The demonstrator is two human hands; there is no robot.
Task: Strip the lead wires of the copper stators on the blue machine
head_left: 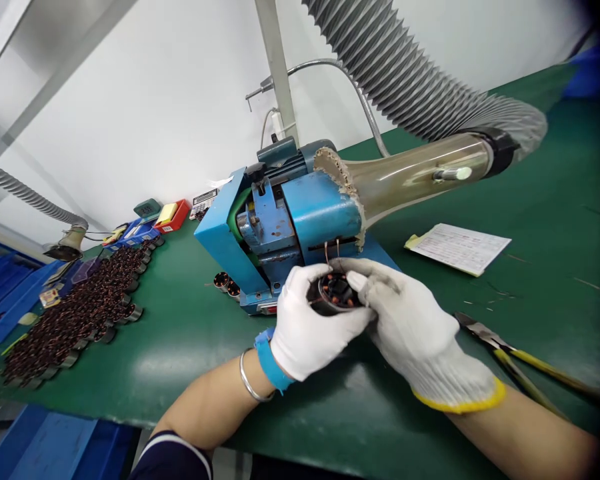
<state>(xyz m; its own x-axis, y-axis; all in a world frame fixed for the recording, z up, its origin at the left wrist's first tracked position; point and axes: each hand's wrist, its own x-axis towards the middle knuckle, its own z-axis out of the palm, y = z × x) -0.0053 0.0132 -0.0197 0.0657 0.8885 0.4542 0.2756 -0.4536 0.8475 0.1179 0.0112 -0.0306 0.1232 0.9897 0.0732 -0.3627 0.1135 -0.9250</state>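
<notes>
Both gloved hands hold one motor stator [337,291], a round metal ring with dark insides and copper windings. My left hand [310,327], in a white glove with a blue wrist strap, wraps around its near and left side. My right hand [405,320], in a white knit glove with a yellow cuff, grips its right side, thumb over the rim. Thin copper wire ends [332,251] rise from the stator toward the slot of a blue machine [323,207]. Whether they enter the slot I cannot tell.
Pliers [500,343] with yellow handles lie at the right, near a paper sheet [460,248]. A clear duct [415,173] joins the machine to a grey hose [405,67]. Many stators [75,313] cover the left table; a pair [227,283] stands beside the machine. Blue bins [55,443] sit lower left.
</notes>
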